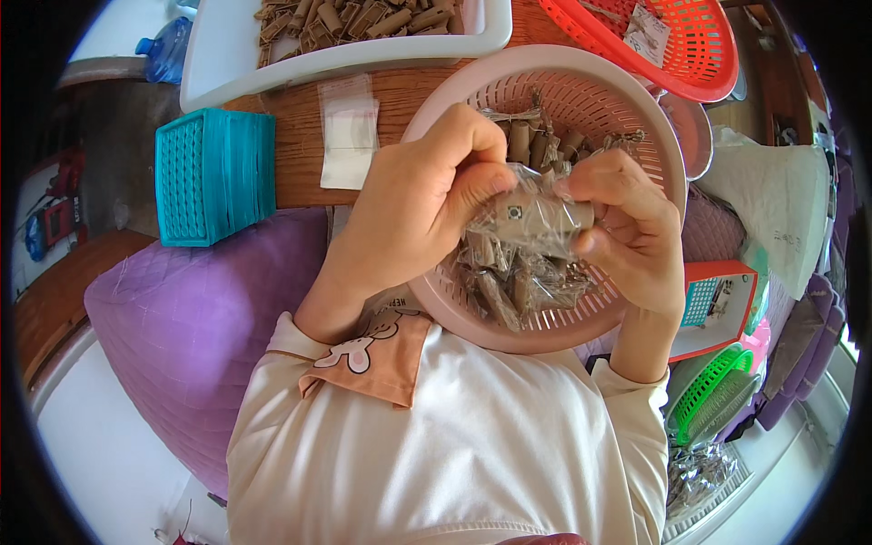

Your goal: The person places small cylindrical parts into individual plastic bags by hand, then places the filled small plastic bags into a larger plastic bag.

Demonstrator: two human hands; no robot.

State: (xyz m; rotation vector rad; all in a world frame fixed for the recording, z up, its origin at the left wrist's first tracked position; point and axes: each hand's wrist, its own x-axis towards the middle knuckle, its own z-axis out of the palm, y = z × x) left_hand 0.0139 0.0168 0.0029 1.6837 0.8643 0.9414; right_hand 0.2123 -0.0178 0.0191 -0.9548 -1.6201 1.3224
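Between my two hands is a small clear plastic bag with a short brown tube, like a cardboard roll, inside. My left hand pinches the bag's left side with thumb and bent fingers. At the other end, the thumb and fingers of my right hand grip the plastic and the tube's end. Below them stands a pinkish slotted basket. It holds loose brown tubes at the back and several clear-bagged bundles nearer me. My hands hide part of its contents.
A white tray of brown tubes sits on the wooden table. Beside it lie flat clear bags and stacked teal baskets. A red basket is far right; a red-edged box and green basket stand nearer.
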